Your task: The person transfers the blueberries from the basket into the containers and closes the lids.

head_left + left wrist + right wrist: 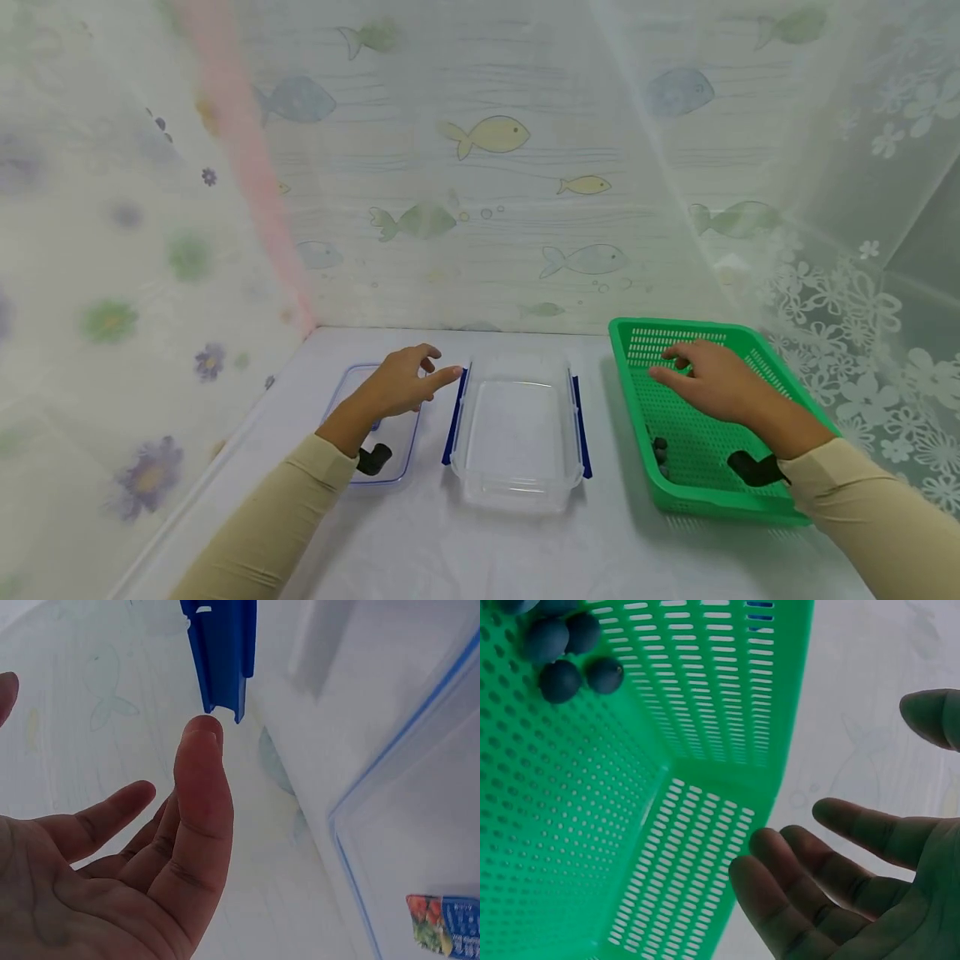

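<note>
My left hand hovers with spread, relaxed fingers between a clear lid with a blue seal and a clear plastic food container. Nothing is in its grasp. Its index fingertip overlaps the end of the container's blue clip in the left wrist view. Over the green basket hangs my right hand, fingers loosely bent and holding nothing. Several dark blue round berries sit together in the basket, at its left side in the head view.
A white cloth covers the table. A translucent curtain printed with fish closes off the back, and flowered sheeting rises at the left. A small printed label lies on the lid. Dark camera mounts stick out below both wrists.
</note>
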Available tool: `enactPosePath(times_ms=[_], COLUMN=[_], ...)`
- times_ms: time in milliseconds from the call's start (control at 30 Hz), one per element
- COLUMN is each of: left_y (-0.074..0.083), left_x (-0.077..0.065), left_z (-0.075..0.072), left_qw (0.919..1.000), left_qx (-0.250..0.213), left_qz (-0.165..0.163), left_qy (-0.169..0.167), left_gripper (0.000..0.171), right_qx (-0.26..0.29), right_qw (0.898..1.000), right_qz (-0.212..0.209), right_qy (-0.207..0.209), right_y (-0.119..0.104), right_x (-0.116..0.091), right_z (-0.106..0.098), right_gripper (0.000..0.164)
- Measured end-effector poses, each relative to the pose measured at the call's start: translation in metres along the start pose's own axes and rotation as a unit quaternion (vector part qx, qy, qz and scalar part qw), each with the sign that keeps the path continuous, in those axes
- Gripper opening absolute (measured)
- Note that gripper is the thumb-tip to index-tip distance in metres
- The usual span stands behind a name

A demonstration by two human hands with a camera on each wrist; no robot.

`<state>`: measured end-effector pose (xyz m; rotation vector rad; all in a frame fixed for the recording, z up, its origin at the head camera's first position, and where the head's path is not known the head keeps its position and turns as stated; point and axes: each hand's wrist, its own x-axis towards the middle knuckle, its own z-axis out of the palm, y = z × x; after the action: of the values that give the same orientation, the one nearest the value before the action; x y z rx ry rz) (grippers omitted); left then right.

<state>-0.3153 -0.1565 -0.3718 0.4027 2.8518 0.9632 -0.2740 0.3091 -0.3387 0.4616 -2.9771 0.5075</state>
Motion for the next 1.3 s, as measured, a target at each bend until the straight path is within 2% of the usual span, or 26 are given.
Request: enactPosePath(times_ms=[167, 300, 533, 833, 1067, 1300], left_y=[0.000, -0.006, -0.010, -0.011, -0.011, -0.011], left_x=[0.000, 0.003, 0.008, 0.011, 0.011, 0.012], left_z=[0.013, 0.024, 0.038, 0.052, 0.054, 0.053], left_qw=[0.9990, 0.9971, 0.9895, 0.9869, 0.9751, 0.9620], left_qx=[-0.039, -0.071, -0.139, -0.150, -0.211, -0.255], left_qz=[-0.014, -0.017, -0.036, -0.059, -0.067, -0.089], left_qy=[0.015, 0.022, 0.017, -0.002, -0.013, -0.040], left_gripper=[0.074, 0.067, 0.065, 0.063, 0.055, 0.056], right_qx=[0.025, 0.039, 0.062, 0.106, 0.158, 0.180], right_qw=[0.999, 0.999, 0.997, 0.989, 0.979, 0.970], right_qz=[0.017, 0.028, 0.031, 0.057, 0.064, 0.082], right_qy=[-0.016, -0.026, -0.038, -0.080, -0.113, -0.138], right_y=[0.004, 0.008, 0.019, 0.031, 0.031, 0.038], right_x=[0.000, 0.001, 0.002, 0.005, 0.003, 0.005], right_z=[0.002, 0.006, 0.017, 0.028, 0.031, 0.036], right_gripper=[0.060, 0.055, 0.047, 0.045, 0.043, 0.041])
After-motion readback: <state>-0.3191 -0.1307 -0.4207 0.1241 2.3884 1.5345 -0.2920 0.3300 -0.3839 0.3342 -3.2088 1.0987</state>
